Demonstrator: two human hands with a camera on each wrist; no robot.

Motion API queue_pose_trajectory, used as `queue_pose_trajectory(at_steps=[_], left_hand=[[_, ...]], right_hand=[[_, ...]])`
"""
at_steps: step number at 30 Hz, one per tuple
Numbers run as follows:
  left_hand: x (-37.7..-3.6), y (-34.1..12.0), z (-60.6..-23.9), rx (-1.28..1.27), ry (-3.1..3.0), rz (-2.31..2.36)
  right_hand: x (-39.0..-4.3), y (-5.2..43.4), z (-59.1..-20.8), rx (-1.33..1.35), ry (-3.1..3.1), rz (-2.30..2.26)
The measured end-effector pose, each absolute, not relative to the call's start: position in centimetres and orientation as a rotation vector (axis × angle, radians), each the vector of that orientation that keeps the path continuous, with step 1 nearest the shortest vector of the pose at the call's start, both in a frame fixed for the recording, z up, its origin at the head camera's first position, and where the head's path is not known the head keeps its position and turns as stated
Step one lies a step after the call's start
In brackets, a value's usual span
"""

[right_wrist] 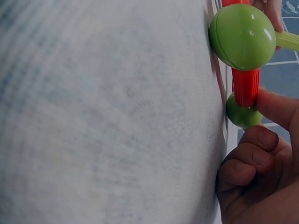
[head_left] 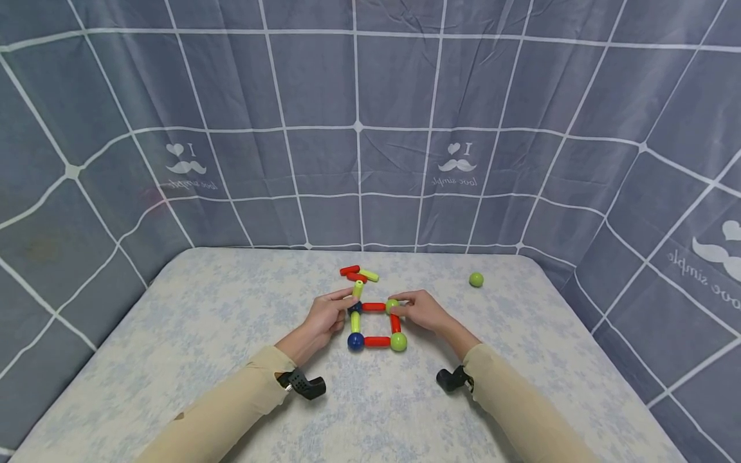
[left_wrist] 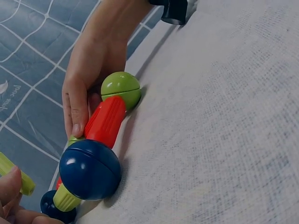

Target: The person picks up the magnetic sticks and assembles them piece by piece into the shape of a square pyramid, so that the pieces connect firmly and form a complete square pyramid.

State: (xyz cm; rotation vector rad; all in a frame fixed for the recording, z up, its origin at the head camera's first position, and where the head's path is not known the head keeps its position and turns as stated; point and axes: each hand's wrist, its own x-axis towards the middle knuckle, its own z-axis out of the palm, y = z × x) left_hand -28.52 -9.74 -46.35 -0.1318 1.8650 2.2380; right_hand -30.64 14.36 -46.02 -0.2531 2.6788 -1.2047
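1. Centrally on the worktop, nearer its far edge than its near one, lies a square frame of rods and balls.
2. Two red crossbars, a near red rod and a far red rod, have their long axes parallel to the worktop's far edge.
3. Both side rods run from near edge towards far edge: a yellow-green side rod on the left, a red side rod on the right.
4. At the left corners sit a near blue ball and a far blue ball; at the right, a near green ball and a far green ball.
5. The left hand pinches an upright yellow-green rod above the far blue ball, long axis roughly vertical, hollow end up; whether its lower end touches the ball, I cannot tell.
6. The right hand grips the far green ball between thumb and fingers.
7. Towards the far edge, two loose red rods and a loose yellow-green rod lie mostly sideways, slightly slanted.
8. Near the far right corner rests a loose green ball.
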Motion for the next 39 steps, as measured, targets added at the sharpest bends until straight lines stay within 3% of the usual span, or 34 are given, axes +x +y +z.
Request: queue_pose_trajectory(at_steps=[24,39], left_hand=[[-22.5,-10.4,-45.9,-0.063,1.747,2.162],[-21.9,-10.2,-46.1,-0.101,1.812,2.116]], right_hand=[[-30.7,14.3,-46.0,-0.251,2.679,-1.208],[-30.7,14.5,-45.9,-0.239,2.673,-1.204]])
